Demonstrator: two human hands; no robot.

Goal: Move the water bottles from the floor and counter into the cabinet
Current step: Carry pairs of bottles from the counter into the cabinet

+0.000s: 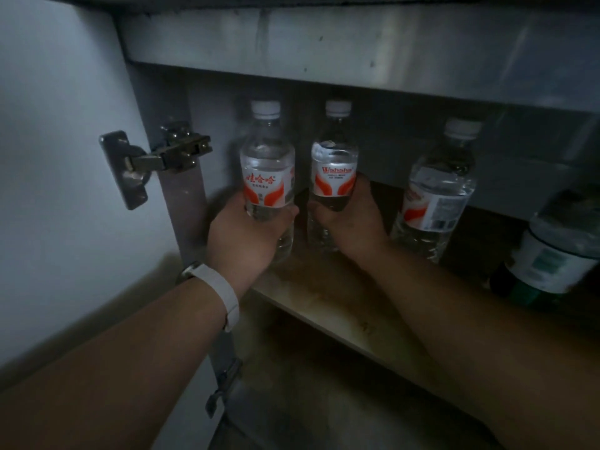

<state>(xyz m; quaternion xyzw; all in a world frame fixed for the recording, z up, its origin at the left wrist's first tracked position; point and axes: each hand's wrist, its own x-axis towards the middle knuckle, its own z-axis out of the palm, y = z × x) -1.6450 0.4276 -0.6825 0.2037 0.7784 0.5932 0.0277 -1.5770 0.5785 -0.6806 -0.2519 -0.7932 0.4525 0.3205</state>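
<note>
At centre left, the left hand (246, 235) wraps its fingers round the first water bottle (268, 170). Just beside it, the right hand (350, 222) grips the second water bottle (334, 170). Both stand upright over the cabinet shelf (324, 306). Right of centre, the third water bottle (435, 190) stands free. Three red-labelled bottles are in, so probably mid-task; floor and counter are out of view. One blurred green-labelled bottle (558, 254) sits at far right.

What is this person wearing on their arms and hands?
No sleeves show: both forearms are bare, and the left hand and right hand are ungloved. A smooth white band, like a watch or fitness strap, circles the left wrist; its face is hidden. The right wrist carries nothing.
</note>
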